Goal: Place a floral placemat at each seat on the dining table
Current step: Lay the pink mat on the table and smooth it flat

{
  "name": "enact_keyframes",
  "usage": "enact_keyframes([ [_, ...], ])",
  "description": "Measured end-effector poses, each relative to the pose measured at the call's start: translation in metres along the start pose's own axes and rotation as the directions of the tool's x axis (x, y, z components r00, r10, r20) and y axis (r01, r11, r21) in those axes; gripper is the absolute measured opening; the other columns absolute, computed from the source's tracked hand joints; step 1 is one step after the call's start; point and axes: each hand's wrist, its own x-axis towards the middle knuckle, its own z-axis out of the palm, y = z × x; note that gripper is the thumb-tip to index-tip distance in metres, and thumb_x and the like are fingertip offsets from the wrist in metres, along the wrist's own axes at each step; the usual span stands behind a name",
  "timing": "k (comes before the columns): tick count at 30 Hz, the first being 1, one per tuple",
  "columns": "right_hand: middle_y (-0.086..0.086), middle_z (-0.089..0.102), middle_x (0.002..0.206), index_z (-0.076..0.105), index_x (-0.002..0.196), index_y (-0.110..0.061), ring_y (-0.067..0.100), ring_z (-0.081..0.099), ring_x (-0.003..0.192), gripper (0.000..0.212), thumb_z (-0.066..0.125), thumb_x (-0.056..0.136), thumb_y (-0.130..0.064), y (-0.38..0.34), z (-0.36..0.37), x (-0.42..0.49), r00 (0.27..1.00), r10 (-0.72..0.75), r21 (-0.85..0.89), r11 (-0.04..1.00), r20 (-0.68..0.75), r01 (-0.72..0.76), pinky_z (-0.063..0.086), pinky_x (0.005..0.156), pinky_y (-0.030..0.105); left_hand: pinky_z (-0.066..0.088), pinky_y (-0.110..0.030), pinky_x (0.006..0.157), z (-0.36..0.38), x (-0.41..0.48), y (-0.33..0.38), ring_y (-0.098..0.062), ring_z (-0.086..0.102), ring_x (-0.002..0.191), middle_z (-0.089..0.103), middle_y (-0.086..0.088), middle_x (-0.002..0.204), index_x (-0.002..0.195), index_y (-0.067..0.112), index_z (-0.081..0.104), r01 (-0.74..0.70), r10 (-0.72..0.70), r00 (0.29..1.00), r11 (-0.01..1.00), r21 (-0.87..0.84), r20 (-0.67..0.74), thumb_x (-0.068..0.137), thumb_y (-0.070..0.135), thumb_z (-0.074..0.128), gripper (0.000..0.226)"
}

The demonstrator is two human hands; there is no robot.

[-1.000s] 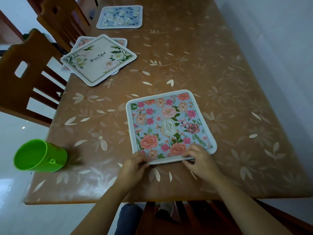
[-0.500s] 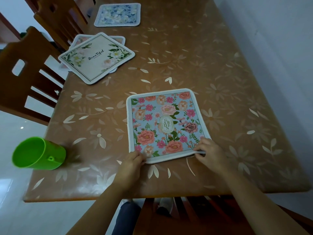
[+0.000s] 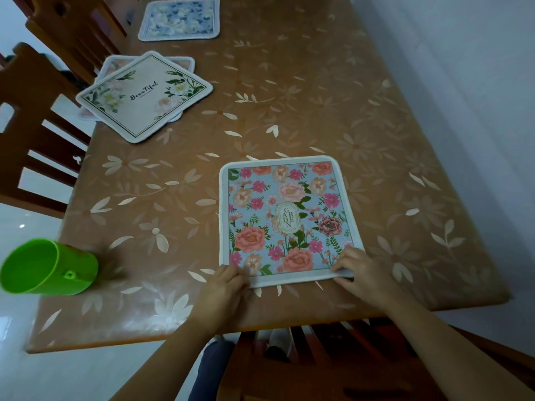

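A blue placemat with pink and orange flowers and the word "Garden" (image 3: 285, 215) lies flat on the brown flower-patterned table (image 3: 304, 91) near its front edge. My left hand (image 3: 224, 287) pinches the mat's near left corner. My right hand (image 3: 363, 270) pinches its near right corner. A cream "Beautiful" placemat (image 3: 144, 95) lies askew on top of another mat at the left side. A pale blue floral placemat (image 3: 179, 20) lies at the far left.
A green plastic cup (image 3: 47, 267) stands at the near left corner of the table. Two wooden chairs (image 3: 37, 146) stand along the left side, another (image 3: 318, 360) under the near edge. A white wall runs along the right.
The Garden mat has turned from a tilt to square with the table edge. Both hands slid outward along its near edge to the corners.
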Motion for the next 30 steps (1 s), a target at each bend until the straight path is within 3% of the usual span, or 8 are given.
enact_keyframes([
  [2, 0.008, 0.060, 0.088, 0.068, 0.083, -0.006, 0.019, 0.054, 0.094, 0.013, 0.074, 0.072, -0.008, 0.004, -0.001, -0.001, 0.999, 0.026, 0.002, 1.000, 0.036, -0.026, 0.046, 0.081, 0.030, 0.054, -0.032, 0.062, 0.003, -0.002, -0.001, -0.029, 0.061, 0.072, 0.066, -0.010, 0.082, 0.076, 0.007, 0.068, 0.059, -0.059, 0.998, 0.998, -0.021, 0.024, 0.064, 0.003, 0.078, 0.017],
  [5, 0.006, 0.060, 0.087, 0.068, 0.082, -0.007, 0.020, 0.056, 0.091, 0.007, 0.070, 0.076, -0.009, 0.009, -0.003, -0.005, 0.995, 0.050, -0.030, 0.998, 0.082, -0.048, 0.043, 0.076, 0.024, 0.053, -0.038, 0.065, 0.004, -0.002, -0.002, -0.030, 0.060, 0.075, 0.065, -0.011, 0.083, 0.079, 0.006, 0.067, 0.148, -0.147, 0.989, 0.987, -0.056, 0.016, 0.065, 0.002, 0.077, 0.018],
  [11, 0.004, 0.060, 0.087, 0.066, 0.081, -0.008, 0.017, 0.054, 0.087, 0.003, 0.066, 0.078, -0.007, 0.011, -0.003, -0.010, 0.994, 0.054, -0.058, 0.997, 0.096, -0.048, 0.041, 0.073, 0.023, 0.048, -0.023, 0.054, 0.007, -0.004, 0.004, -0.024, 0.060, 0.059, 0.064, -0.005, 0.065, 0.064, 0.011, 0.064, 0.093, -0.093, 0.996, 0.995, 0.017, -0.011, 0.051, 0.002, 0.085, 0.026],
  [17, 0.002, 0.059, 0.086, 0.065, 0.080, -0.009, 0.017, 0.054, 0.086, 0.003, 0.064, 0.079, -0.006, 0.012, -0.003, -0.017, 0.989, 0.060, -0.035, 0.998, 0.132, -0.056, 0.039, 0.070, 0.021, 0.033, -0.023, 0.065, 0.014, -0.011, 0.005, -0.023, 0.059, 0.059, 0.063, -0.005, 0.063, 0.062, 0.010, 0.063, 0.144, -0.144, 0.989, 0.989, -0.039, -0.013, 0.049, -0.002, 0.084, 0.028],
  [20, 0.002, 0.058, 0.086, 0.064, 0.080, -0.009, 0.016, 0.054, 0.086, 0.004, 0.065, 0.078, -0.005, 0.011, -0.004, -0.022, 0.991, 0.055, -0.021, 0.998, 0.123, -0.053, 0.042, 0.070, 0.022, 0.035, -0.021, 0.063, 0.015, -0.015, 0.004, -0.024, 0.060, 0.064, 0.063, -0.006, 0.069, 0.065, 0.010, 0.063, 0.151, -0.151, 0.989, 0.986, -0.068, 0.003, 0.055, 0.000, 0.082, 0.024],
  [23, 0.004, 0.058, 0.086, 0.064, 0.080, -0.008, 0.017, 0.054, 0.086, 0.006, 0.066, 0.076, -0.004, 0.012, -0.008, -0.027, 0.994, 0.042, -0.033, 0.999, 0.102, -0.038, 0.044, 0.070, 0.025, 0.044, -0.031, 0.065, 0.016, -0.019, 0.004, -0.026, 0.059, 0.071, 0.064, -0.008, 0.076, 0.071, 0.009, 0.065, 0.181, -0.184, 0.983, 0.978, -0.103, -0.017, 0.060, 0.001, 0.080, 0.020],
  [26, 0.006, 0.059, 0.087, 0.064, 0.079, -0.007, 0.019, 0.054, 0.086, 0.005, 0.067, 0.076, -0.003, 0.014, -0.011, -0.029, 0.996, 0.038, -0.072, 0.997, 0.081, -0.033, 0.046, 0.070, 0.029, 0.043, -0.029, 0.067, 0.017, -0.022, 0.003, -0.023, 0.056, 0.076, 0.063, -0.009, 0.078, 0.072, 0.008, 0.066, 0.198, -0.207, 0.976, 0.972, -0.128, -0.062, 0.059, 0.000, 0.081, 0.022],
  [30, 0.005, 0.058, 0.088, 0.061, 0.080, -0.008, 0.017, 0.052, 0.088, 0.001, 0.062, 0.080, -0.008, 0.015, -0.008, -0.028, 0.994, 0.033, -0.137, 0.990, 0.104, -0.018, 0.039, 0.069, 0.023, 0.048, -0.035, 0.065, 0.017, -0.022, 0.002, -0.026, 0.058, 0.075, 0.063, -0.011, 0.077, 0.071, 0.007, 0.066, 0.177, -0.184, 0.980, 0.980, -0.095, -0.072, 0.056, 0.000, 0.082, 0.024],
])
